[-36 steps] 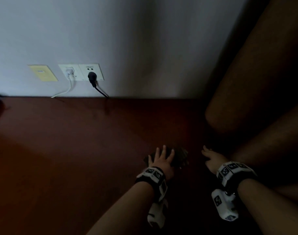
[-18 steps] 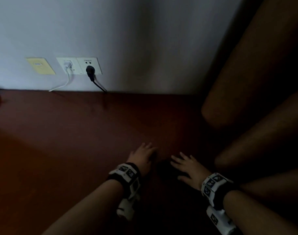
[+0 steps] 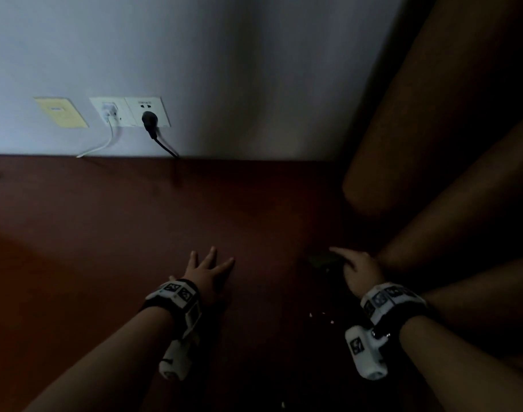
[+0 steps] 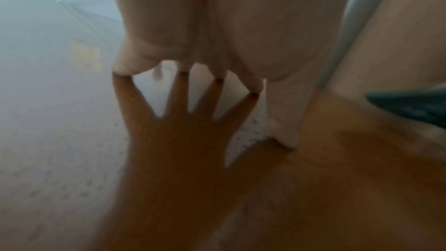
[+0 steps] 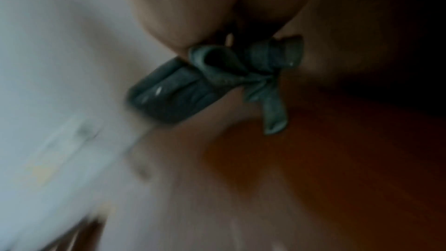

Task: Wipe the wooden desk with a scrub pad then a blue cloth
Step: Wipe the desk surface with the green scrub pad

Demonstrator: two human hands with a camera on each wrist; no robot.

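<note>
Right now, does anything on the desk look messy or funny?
Nothing is spilled or broken. The one crumpled thing is the dark green scrub pad, bunched up under the right hand near the curtain. The left hand lies flat on the wooden desk.

A pale wall (image 3: 254, 69) rises behind. On it, left of centre, sit a yellowish plate (image 3: 61, 112) and a white double socket panel (image 3: 129, 112). A white plug (image 3: 110, 110) with a white cable (image 3: 99, 145) and a black plug (image 3: 148, 118) with a black cable (image 3: 165, 147) hang from the panel. Brown curtain folds (image 3: 432, 129) fill the right side.
</note>
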